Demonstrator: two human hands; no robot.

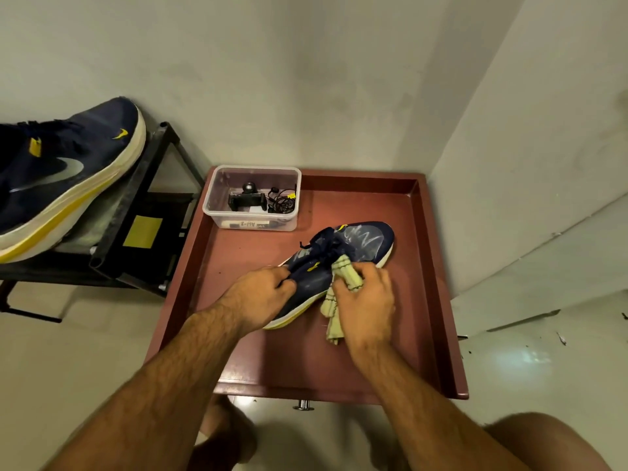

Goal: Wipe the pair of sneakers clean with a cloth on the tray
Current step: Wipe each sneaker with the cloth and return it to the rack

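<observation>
left hand curled round heel of navy sneaker on red tray; right hand bunching yellow cloth against its side; heel hidden under fingers

— What is your reddish-brown tray carrying?
— One navy sneaker lies on its floor, toe toward the far right corner. A clear plastic box sits in the far left corner.
— And left of your tray?
— A black rack on the pale floor bears the second sneaker.
</observation>
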